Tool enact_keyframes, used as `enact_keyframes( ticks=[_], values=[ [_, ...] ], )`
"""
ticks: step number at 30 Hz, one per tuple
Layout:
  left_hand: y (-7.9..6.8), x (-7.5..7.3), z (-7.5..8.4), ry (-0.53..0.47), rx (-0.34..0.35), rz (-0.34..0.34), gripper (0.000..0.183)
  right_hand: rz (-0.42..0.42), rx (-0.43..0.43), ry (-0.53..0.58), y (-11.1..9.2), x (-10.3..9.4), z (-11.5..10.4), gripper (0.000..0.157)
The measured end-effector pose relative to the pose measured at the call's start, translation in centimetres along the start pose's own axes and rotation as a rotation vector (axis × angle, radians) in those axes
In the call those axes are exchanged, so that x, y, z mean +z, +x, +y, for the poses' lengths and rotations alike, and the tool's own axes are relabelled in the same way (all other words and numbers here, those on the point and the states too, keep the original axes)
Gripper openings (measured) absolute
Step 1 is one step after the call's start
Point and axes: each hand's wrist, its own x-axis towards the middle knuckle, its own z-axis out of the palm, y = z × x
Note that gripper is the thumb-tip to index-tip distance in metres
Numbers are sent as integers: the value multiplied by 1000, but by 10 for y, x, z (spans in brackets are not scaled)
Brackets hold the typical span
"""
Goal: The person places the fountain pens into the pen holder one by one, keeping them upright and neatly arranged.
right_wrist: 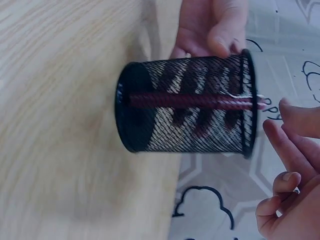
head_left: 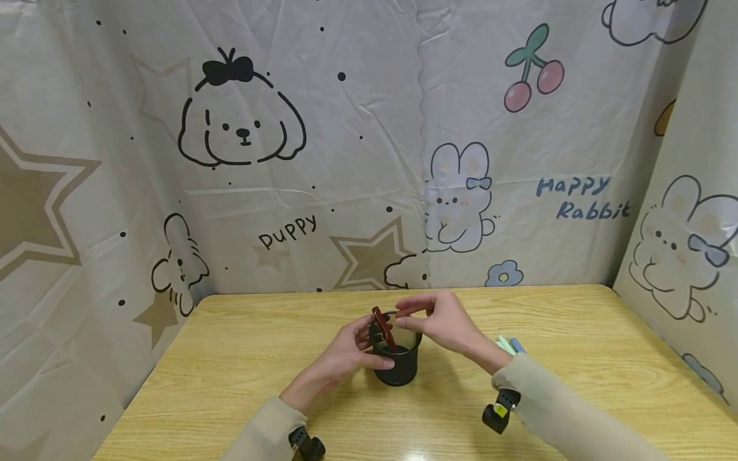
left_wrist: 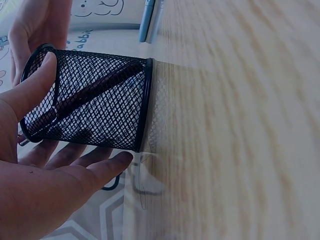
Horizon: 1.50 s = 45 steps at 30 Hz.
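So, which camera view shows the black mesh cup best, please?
The right wrist view: the black mesh cup shows almost unobstructed, rim to base. The left wrist view has the left hand across its rim; the head view looks down into it, that hand covering part.

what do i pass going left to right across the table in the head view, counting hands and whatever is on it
left hand → cup → right hand → pens
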Motion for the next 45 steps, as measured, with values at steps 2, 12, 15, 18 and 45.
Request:
enact_keyframes(
  ticks=[2,12,15,18,45],
  values=[
    [0,0,0,1,2,-1,88,12,5,-12,-2,-8,-1,22],
    [0,1,-2,-20,-5,0,91,69,58,-136,-22,-61,5,15],
    [0,1,-1,-28,-10,10,93,76,66,-167,-28,-75,7,15],
    [0,0,0,-22,-5,8,92,78,80,-193,-34,-87,11,16],
    [1,-1,-3,-24,-8,-9,87,74,131,-334,-84,-140,57,29]
  ],
)
